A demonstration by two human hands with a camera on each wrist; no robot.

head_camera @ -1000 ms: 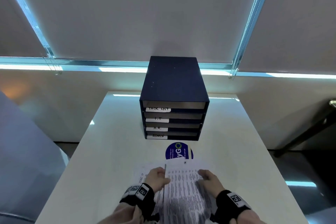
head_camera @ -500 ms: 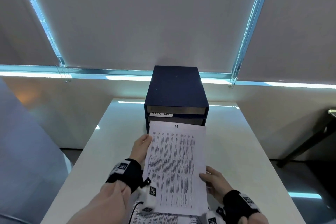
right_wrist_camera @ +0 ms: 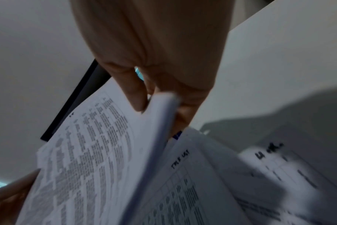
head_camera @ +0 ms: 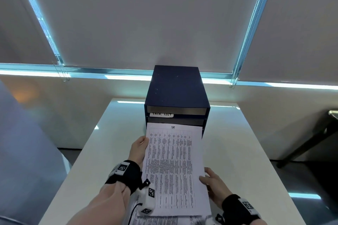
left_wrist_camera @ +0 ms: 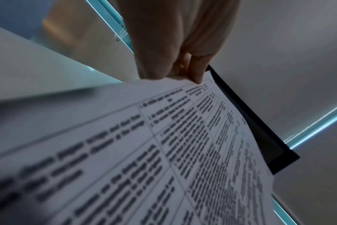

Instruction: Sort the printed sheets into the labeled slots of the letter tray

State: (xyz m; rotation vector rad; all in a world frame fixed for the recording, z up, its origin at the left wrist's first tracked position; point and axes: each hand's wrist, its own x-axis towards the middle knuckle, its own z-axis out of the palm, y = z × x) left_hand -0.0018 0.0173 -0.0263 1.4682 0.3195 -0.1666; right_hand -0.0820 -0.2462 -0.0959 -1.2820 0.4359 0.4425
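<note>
A printed sheet (head_camera: pixel 174 166) with a dense table and a handwritten mark at its top is held up above the white table (head_camera: pixel 236 151). My left hand (head_camera: pixel 140 149) grips its left edge (left_wrist_camera: pixel 164 80). My right hand (head_camera: pixel 210 181) pinches its right edge (right_wrist_camera: pixel 160 109) lower down. The sheet's top edge hangs in front of the dark blue letter tray (head_camera: pixel 175 91) and hides its lower slots. Only the top slot and its label TASK LIST (head_camera: pixel 161 114) show. More printed sheets (head_camera: pixel 164 220) lie on the table beneath; one reads TASK LIST (right_wrist_camera: pixel 180 159).
The tray stands at the far middle of the table, against a wall below drawn window blinds (head_camera: pixel 146 18). A grey-blue seat or partition (head_camera: pixel 27 142) is at the left. A dark furniture leg (head_camera: pixel 307 144) stands on the floor at the right.
Both hands have lifted the top sheet off the stack and carried it up and forward to the tray front. The view has tilted up a little.
</note>
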